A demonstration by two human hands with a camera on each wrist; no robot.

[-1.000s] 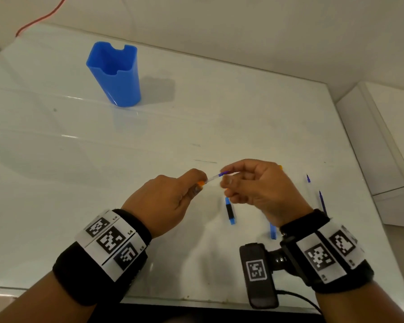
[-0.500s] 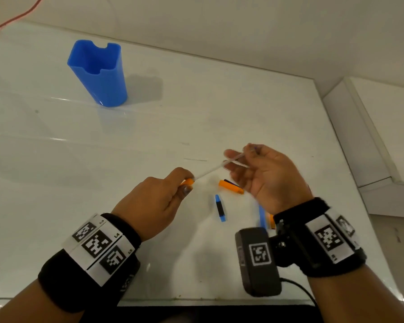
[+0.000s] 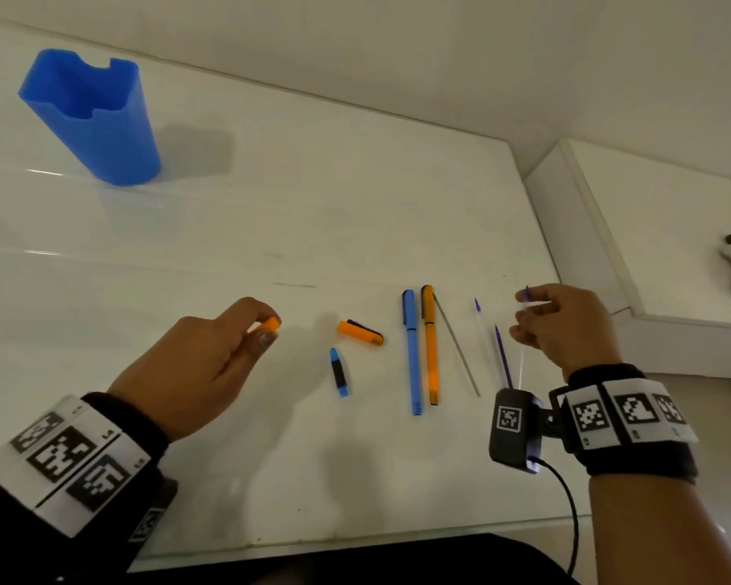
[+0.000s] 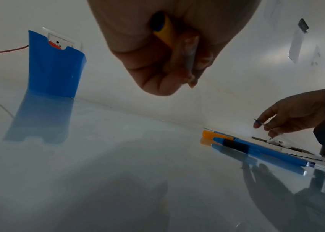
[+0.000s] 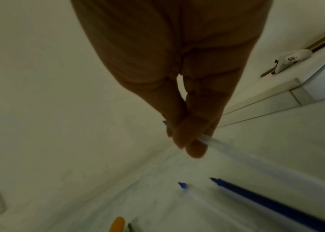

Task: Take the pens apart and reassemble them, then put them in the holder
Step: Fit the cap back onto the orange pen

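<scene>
Between the right hand's (image 3: pixel 566 327) fingertips a clear refill (image 3: pixel 524 314) is pinched above the white table (image 3: pixel 271 458); the left hand (image 3: pixel 203 365) clamps an orange barrel piece (image 3: pixel 266 325). Loose caps, two pens (image 3: pixel 420 348) and refills lie between them; the blue holder (image 3: pixel 98 120) stands far left. The wristbands bear coded squares, with no readable writing.

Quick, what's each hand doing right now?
Left hand: grips a small orange pen piece.
Right hand: pinches a thin clear ink refill.
</scene>
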